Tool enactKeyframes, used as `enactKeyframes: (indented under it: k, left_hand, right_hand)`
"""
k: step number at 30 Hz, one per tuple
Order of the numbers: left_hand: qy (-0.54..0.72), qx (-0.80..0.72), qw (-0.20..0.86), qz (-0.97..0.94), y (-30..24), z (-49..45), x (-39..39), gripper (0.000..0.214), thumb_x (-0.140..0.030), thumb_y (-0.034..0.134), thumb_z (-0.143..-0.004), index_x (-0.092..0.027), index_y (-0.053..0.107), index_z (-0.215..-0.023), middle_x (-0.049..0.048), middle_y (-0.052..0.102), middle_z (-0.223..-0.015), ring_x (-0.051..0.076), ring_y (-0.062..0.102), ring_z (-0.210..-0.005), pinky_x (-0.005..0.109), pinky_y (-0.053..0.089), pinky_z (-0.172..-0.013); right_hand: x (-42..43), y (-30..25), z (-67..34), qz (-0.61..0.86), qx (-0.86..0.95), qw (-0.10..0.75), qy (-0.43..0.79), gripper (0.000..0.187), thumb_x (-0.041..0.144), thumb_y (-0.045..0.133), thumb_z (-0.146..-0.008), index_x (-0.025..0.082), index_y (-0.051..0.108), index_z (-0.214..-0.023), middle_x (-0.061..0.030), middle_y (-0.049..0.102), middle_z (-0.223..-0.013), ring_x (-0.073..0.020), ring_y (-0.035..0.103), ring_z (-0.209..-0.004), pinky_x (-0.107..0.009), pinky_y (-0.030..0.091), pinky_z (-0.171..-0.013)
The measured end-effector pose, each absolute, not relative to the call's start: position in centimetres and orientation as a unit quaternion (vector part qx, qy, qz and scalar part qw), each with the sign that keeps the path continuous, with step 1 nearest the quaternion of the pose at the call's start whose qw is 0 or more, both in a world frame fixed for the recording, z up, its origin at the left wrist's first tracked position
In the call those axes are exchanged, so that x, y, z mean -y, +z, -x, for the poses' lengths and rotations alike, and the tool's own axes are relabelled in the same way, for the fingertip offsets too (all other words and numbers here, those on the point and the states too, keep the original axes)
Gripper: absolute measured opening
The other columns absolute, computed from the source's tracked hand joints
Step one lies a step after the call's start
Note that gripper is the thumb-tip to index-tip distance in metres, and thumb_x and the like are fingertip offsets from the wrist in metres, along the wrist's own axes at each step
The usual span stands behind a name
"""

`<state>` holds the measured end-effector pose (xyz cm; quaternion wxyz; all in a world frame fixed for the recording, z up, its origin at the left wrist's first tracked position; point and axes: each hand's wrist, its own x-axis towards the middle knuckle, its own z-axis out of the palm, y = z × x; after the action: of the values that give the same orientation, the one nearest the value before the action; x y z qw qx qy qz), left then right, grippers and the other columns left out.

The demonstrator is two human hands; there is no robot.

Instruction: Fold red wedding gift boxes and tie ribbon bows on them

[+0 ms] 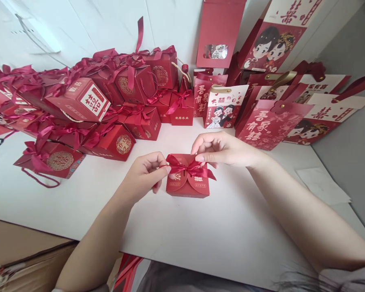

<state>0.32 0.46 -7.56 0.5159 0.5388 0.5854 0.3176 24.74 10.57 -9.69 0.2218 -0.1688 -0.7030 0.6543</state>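
A small red gift box (187,184) stands on the white table (200,235) in front of me. A dark red ribbon (187,166) is tied in a bow across its top. My left hand (144,174) pinches the bow's left loop between thumb and fingers. My right hand (220,149) pinches the bow's right loop, with its other fingers curled above the box. Both hands are closed on the ribbon and touch the box top.
A heap of red ribboned gift boxes (109,105) fills the back left. Red and white paper gift bags (270,117) stand along the back right by the wall. A cardboard carton (24,259) sits below the table's left front edge. A white sheet (322,184) lies at right.
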Motion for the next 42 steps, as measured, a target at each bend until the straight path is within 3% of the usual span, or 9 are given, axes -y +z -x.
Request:
enactKeyframes:
  k: [2, 4, 7, 12, 18, 24, 34, 38, 42]
  left_hand:
    - [0.318, -0.569, 0.546, -0.527, -7.7, -0.3, -0.6, 0.028, -0.033, 0.069, -0.084, -0.020, 0.045, -0.076, -0.0028, 0.063, -0.062, 0.009, 0.051, -0.043, 0.018, 0.035, -0.039]
    - [0.311, -0.572, 0.546, -0.527, -7.8, -0.3, -0.6, 0.034, -0.036, 0.074, -0.082, -0.020, 0.045, -0.076, -0.0046, 0.060, -0.056, 0.009, 0.051, -0.042, 0.018, 0.037, -0.040]
    - [0.278, -0.614, 0.505, -0.539, -7.6, -0.6, -0.4, 0.032, -0.040, 0.078, -0.079, -0.018, 0.055, -0.076, -0.0069, 0.051, -0.049, 0.005, 0.042, -0.038, 0.015, 0.031, -0.038]
    - [0.217, -0.625, 0.505, -0.554, -6.9, -0.9, -0.1, 0.024, -0.040, 0.074, -0.083, -0.017, 0.071, -0.077, -0.0048, 0.050, -0.049, 0.004, 0.037, -0.039, 0.016, 0.027, -0.038]
    - [0.218, -0.588, 0.533, -0.568, -7.3, -0.4, -0.5, 0.028, -0.039, 0.073, -0.084, -0.016, 0.065, -0.071, -0.0034, 0.053, -0.052, 0.004, 0.041, -0.044, 0.016, 0.032, -0.042]
    - [0.208, -0.571, 0.537, -0.585, -7.4, 0.0, -0.6, 0.030, -0.036, 0.072, -0.084, -0.015, 0.058, -0.068, -0.0037, 0.054, -0.054, 0.005, 0.043, -0.047, 0.015, 0.034, -0.044]
    - [0.235, -0.517, 0.568, -0.596, -7.7, 0.2, -0.9, 0.028, -0.023, 0.067, -0.084, -0.016, 0.047, -0.067, -0.0055, 0.048, -0.057, 0.004, 0.040, -0.047, 0.016, 0.030, -0.044]
    - [0.261, -0.516, 0.548, -0.604, -7.7, 0.2, -0.8, 0.026, -0.027, 0.064, -0.088, -0.015, 0.053, -0.068, -0.0051, 0.045, -0.055, 0.004, 0.036, -0.048, 0.017, 0.027, -0.045]
    - [0.297, -0.509, 0.562, -0.580, -8.1, 0.5, -0.8, 0.035, -0.041, 0.059, -0.093, -0.014, 0.065, -0.072, -0.0043, 0.038, -0.051, 0.006, 0.031, -0.048, 0.019, 0.022, -0.044]
  right_hand:
    - [-10.4, -9.7, -24.7, 0.171, 0.706, 0.223, 0.650, 0.023, 0.034, 0.073, -0.091, 0.013, 0.065, -0.099, -0.0015, 0.066, -0.078, -0.0095, 0.060, -0.063, -0.018, 0.048, -0.050]
    - [-10.3, -9.6, -24.7, 0.171, 0.709, 0.225, 0.646, 0.022, 0.033, 0.072, -0.092, 0.013, 0.065, -0.098, -0.0015, 0.066, -0.079, -0.0093, 0.060, -0.064, -0.018, 0.049, -0.051]
    - [-10.3, -9.6, -24.7, 0.166, 0.714, 0.228, 0.641, 0.021, 0.032, 0.071, -0.092, 0.013, 0.065, -0.099, -0.0016, 0.066, -0.080, -0.0087, 0.059, -0.064, -0.018, 0.048, -0.052]
    - [-10.5, -9.9, -24.6, 0.159, 0.718, 0.226, 0.639, 0.022, 0.034, 0.071, -0.093, 0.013, 0.065, -0.099, -0.0011, 0.065, -0.078, -0.0087, 0.059, -0.064, -0.018, 0.047, -0.052]
    - [-10.7, -10.0, -24.8, 0.166, 0.735, 0.221, 0.620, 0.023, 0.036, 0.070, -0.093, 0.014, 0.065, -0.099, 0.0003, 0.062, -0.072, -0.0086, 0.055, -0.060, -0.019, 0.040, -0.050]
    - [-10.6, -9.8, -24.9, 0.162, 0.742, 0.220, 0.612, 0.023, 0.035, 0.068, -0.094, 0.013, 0.064, -0.100, -0.0031, 0.066, -0.079, -0.0123, 0.060, -0.068, -0.024, 0.047, -0.063]
    - [-10.4, -9.8, -24.8, 0.154, 0.737, 0.223, 0.620, 0.019, 0.031, 0.067, -0.095, 0.013, 0.064, -0.100, -0.0033, 0.066, -0.081, -0.0114, 0.059, -0.069, -0.023, 0.047, -0.063]
    - [-10.4, -9.8, -24.6, 0.120, 0.708, 0.236, 0.654, 0.015, 0.024, 0.068, -0.094, 0.012, 0.064, -0.099, -0.0029, 0.067, -0.081, -0.0098, 0.060, -0.068, -0.020, 0.047, -0.061]
    - [-10.6, -10.0, -24.5, 0.113, 0.694, 0.261, 0.662, 0.013, 0.022, 0.070, -0.092, 0.012, 0.065, -0.098, 0.0000, 0.064, -0.077, -0.0056, 0.054, -0.058, -0.016, 0.039, -0.050]
